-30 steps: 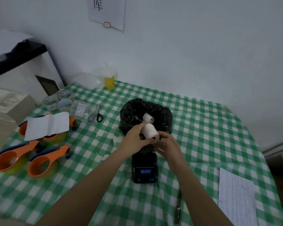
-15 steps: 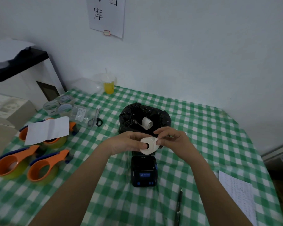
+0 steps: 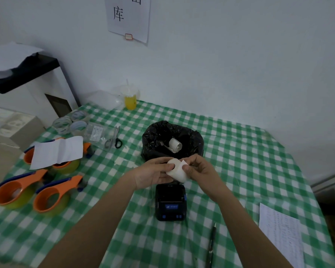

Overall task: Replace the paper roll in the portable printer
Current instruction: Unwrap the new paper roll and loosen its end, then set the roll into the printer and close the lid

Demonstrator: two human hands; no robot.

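- Paper roll (image 3: 176, 171): held in the air above the rear of the portable printer (image 3: 170, 202), clear of it, not yet seated.
- Left hand (image 3: 153, 174): fingers closed around the roll's left end and body, thumb on top.
- Right hand (image 3: 198, 169): fingers pinched narrow on a lifted corner of the roll's free end; judged to be peeling the leading edge loose.
- Printer: sits on the bench (image 3: 240, 151) directly below the hands, cover apparently open; the bay is partly hidden by the roll, so its state cannot be confirmed.
- Spent roll (image 3: 174, 145): lies in the black bag (image 3: 159, 136) behind the hands, so removal appears done.
- Risk: the pinched corner may tear if pulled sharply against the adhesive, leaving a ragged edge that feeds badly.
- Risk: the roll may unspool if the left hand's hold slackens.
- Risk: orientation cannot be verified; seated with the feed reversed, thermal paper would likely print blank.
- Risk: a drop from this position would land on the printer or roll toward the pen (image 3: 211, 242).
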